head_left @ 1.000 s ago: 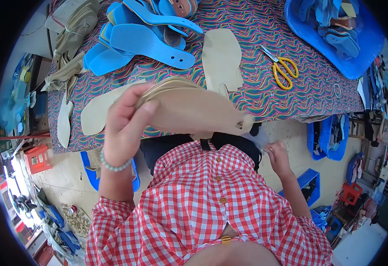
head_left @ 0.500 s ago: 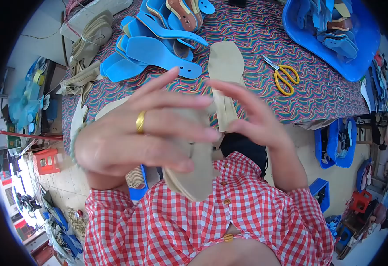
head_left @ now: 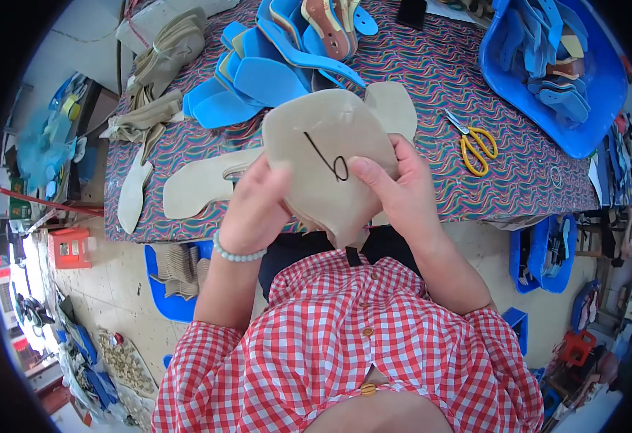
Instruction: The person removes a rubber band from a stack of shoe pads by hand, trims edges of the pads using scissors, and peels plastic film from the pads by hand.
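Observation:
A stack of beige insole liners (head_left: 316,133) is held up in front of my chest, its broad end facing up and a black handwritten mark on the top piece. My right hand (head_left: 408,193) grips the right edge, thumb pressed on the face near the mark. At the left edge, my left hand (head_left: 252,211), wearing a pale bead bracelet, closes on the stack; its fingertips are blurred. Behind the stack, another beige liner (head_left: 394,105) lies partly hidden on the table. A further beige piece (head_left: 197,184) rests to the left of my hands.
Blue insoles (head_left: 269,79) are heaped at the back of the patterned table (head_left: 446,191). Yellow-handled scissors (head_left: 480,150) lie to the right, near a blue basin (head_left: 500,79) of insoles. At the back left sits a tied beige bundle (head_left: 175,47). A blue crate (head_left: 175,307) stands below.
The stack has been raised from near my lap and turned, so its marked broad end now faces me. My left hand has drawn back left, and my right hand has taken hold of the right edge.

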The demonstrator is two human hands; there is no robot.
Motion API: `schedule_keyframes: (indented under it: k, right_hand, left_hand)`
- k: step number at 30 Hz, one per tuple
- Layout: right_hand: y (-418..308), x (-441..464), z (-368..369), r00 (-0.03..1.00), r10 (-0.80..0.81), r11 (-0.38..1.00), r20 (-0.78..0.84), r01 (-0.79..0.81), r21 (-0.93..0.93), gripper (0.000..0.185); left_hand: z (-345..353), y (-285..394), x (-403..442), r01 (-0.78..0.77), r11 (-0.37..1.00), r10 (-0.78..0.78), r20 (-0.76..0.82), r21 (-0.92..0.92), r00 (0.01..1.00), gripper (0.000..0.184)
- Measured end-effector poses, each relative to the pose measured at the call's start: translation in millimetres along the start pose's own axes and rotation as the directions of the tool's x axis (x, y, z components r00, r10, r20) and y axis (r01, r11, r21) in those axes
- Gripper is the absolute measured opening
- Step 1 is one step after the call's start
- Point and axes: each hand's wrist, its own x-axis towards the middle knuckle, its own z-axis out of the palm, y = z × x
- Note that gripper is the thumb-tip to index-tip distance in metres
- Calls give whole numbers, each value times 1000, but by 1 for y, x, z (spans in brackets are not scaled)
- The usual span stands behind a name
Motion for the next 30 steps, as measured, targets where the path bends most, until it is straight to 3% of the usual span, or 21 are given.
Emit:
schedule_keyframes:
  k: [1, 2, 3, 5, 7, 10, 12, 16, 19, 25, 28, 30]
  right_hand:
    - [1, -1, 0, 1000, 16, 1000, -16, -15, 18, 45]
    - [1, 2, 0, 967, -244, 936, -71, 215, -280, 44]
    - [0, 6, -2, 868, -495, 734, -45, 390, -556, 44]
    - [-8, 6, -6, 726, -681, 446, 91, 511, -734, 42]
    - [-26, -3, -10, 742, -653, 488, 153, 566, -665, 39]
    - [-37, -3, -1, 877, -476, 665, 69, 410, -624, 29]
    - [-33, -1, 2, 887, -451, 698, 98, 419, -581, 26]
    - [-24, 2, -5, 790, -549, 608, 271, 601, -520, 21]
    - [-20, -4, -7, 950, -307, 921, -51, 283, -269, 20]
    - [-22, 2, -7, 961, -272, 931, -50, 250, -265, 21]
    - [-30, 0, -13, 998, -43, 984, 44, 49, -170, 15]
    - [-26, -1, -16, 984, -155, 949, 87, 173, -264, 14]
  left_hand:
    - [1, -1, -2, 30, 992, -21, -76, 119, 997, 38]
    - [4, -2, -2, 69, 970, -34, -150, 235, 988, 39]
    - [9, -4, -1, 17, 956, 21, -126, 293, 992, 40]
    - [13, -3, -4, 17, 934, 31, -127, 358, 991, 39]
    - [17, -7, -5, -14, 917, 57, -97, 398, 994, 38]
    - [23, -12, -6, -91, 881, 125, -42, 465, 991, 37]
    - [27, -13, -7, -96, 818, 147, -45, 567, 988, 37]
    - [19, -13, -6, -72, 896, 106, -53, 439, 993, 39]
    - [21, -14, -4, -116, 897, 158, -66, 428, 985, 40]
    - [23, -22, -4, -115, 826, 150, -19, 552, 988, 37]
    - [19, -21, -6, -116, 802, 135, 11, 585, 991, 36]
    - [18, -21, -5, -124, 786, 140, 22, 606, 990, 37]
